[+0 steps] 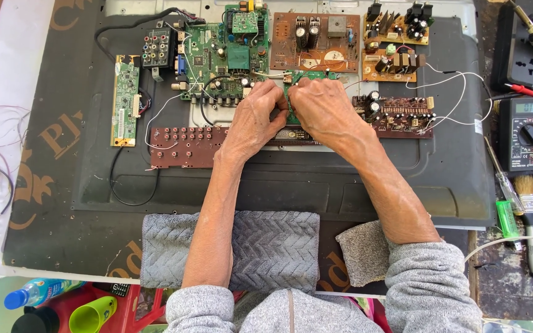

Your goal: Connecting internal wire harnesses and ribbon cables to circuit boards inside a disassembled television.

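Over the back of a flat dark panel (340,185) laid face down, both hands meet on a small green circuit board (291,98) at the centre. Left hand (255,117) has fingers curled closed, pinching the board's left edge; right hand (322,108) likewise curled tight on its right side, fingertips hidden behind the knuckles. Judged step: seating or working loose this small board among the other boards; the next move likely needs a steady two-hand pinch and care with the thin white wires (458,92) just right. Neighbours: large green main board (217,58) upper left, brown boards (316,40) above, long brown jack strip (186,147) lower left. Packaging and signs: black mat with tan ornamental lettering (57,132) under the panel; blue-capped bottle (32,293) and green cup (90,314) bottom left; grey multimeter (524,132) at right, dial label too small to tell.
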